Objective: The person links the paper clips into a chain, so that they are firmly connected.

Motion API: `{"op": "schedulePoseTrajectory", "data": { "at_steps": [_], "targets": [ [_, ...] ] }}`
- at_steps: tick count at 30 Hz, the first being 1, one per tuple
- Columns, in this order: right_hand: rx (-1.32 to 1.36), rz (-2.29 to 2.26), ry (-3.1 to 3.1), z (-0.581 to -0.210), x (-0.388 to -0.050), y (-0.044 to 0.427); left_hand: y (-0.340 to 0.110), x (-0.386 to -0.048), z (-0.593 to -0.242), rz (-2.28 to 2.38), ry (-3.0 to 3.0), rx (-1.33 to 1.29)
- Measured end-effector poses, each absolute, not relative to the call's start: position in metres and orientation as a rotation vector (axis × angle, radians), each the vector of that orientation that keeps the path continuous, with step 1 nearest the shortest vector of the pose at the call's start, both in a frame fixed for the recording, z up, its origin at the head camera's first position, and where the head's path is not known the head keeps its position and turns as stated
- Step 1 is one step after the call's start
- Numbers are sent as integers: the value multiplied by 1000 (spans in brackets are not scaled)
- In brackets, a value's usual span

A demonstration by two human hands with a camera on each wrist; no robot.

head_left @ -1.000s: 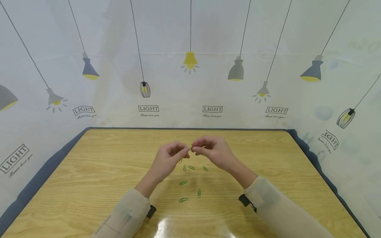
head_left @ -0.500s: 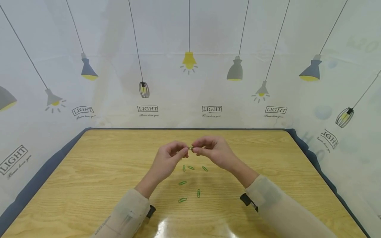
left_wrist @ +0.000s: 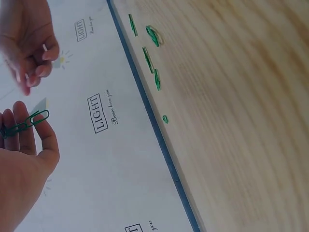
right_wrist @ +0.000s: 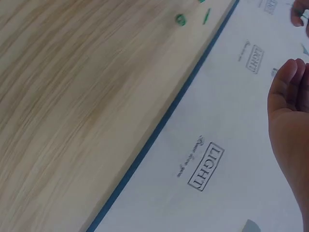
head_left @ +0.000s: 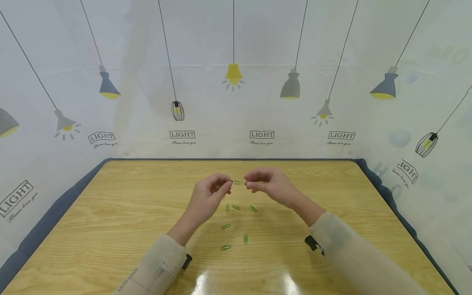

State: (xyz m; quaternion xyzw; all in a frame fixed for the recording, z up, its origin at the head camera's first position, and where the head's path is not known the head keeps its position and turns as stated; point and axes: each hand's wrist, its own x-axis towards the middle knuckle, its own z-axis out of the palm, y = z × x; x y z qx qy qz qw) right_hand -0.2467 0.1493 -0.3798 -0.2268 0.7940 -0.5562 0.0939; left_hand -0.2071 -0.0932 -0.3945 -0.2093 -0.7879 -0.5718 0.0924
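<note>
Between thumb and fingertips, my left hand (head_left: 208, 198) pinches a green paper clip (head_left: 237, 182) that sticks out to the right above the table. In the left wrist view this paper clip (left_wrist: 39, 117) appears joined to another one lying against the fingers; how they link is too small to tell. My right hand (head_left: 274, 187) is just to the right, a small gap away from the clip. Its fingers are loosely bent, and nothing shows between them in the left wrist view, where the right hand (left_wrist: 31, 46) faces the left.
Several loose green paper clips lie on the wooden table (head_left: 110, 221) below the hands, among them one paper clip (head_left: 253, 208) on the right and one paper clip (head_left: 225, 247) nearest me. A printed white curtain (head_left: 214, 143) stands behind the table's dark far edge.
My right hand has drawn back a little to the right, away from the paper clip, so the clip now shows between the hands. My left hand stays almost in place.
</note>
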Motion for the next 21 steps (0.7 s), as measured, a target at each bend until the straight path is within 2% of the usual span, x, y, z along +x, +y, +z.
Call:
{"op": "schedulePoseTrajectory", "data": {
  "at_steps": [9,21],
  "targets": [
    [-605,-1554,2327,-400,-266,163,-95,-208,-395,-1648,-2321,-576],
    [-543,-1194,2318,-427,-284,173,-98,-207,-394,-1660,-2311,-545]
  ]
}}
